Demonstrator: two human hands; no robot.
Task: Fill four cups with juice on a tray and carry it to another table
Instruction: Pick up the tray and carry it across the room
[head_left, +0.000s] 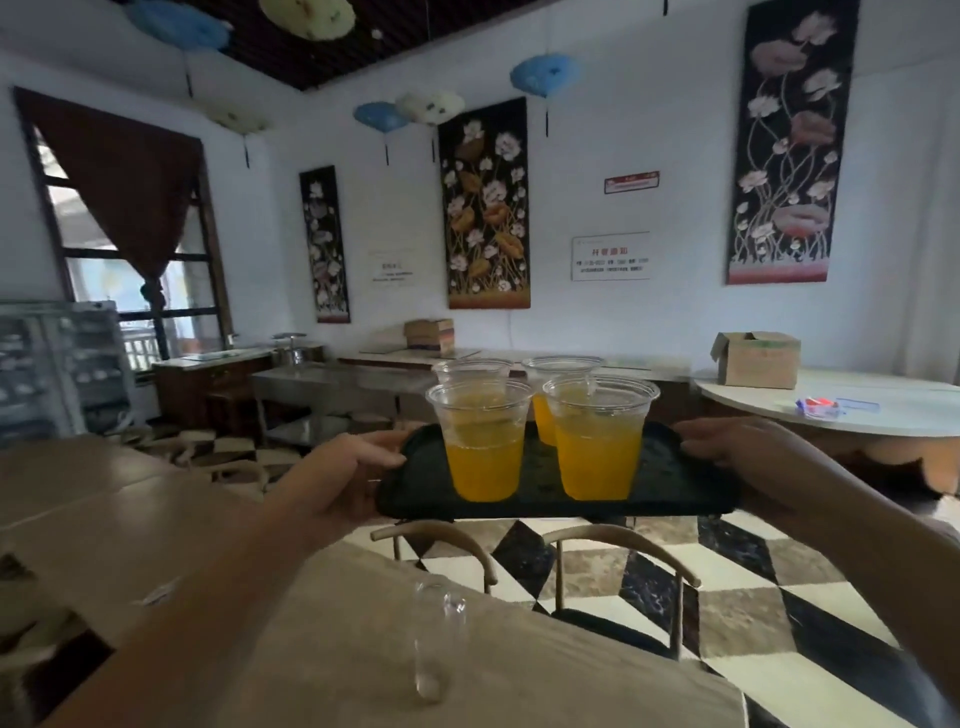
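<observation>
Dark tray (675, 488) held level in the air, four clear plastic cups (480, 441) upright on it, two by its near edge, two behind, orange juice (597, 462) partway up

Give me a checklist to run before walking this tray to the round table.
1. Left hand grips the tray edge: ok.
2. Right hand grips the other edge: ok.
3. Tray level: ok, juice surfaces look flat.
4. Four cups filled: front cups hold juice; the back left cup's level is hidden: cannot tell.
5. Path clear: not ok, chairs stand below the tray.
6. Landing space on the round table: ok, bare top beside the box.
</observation>
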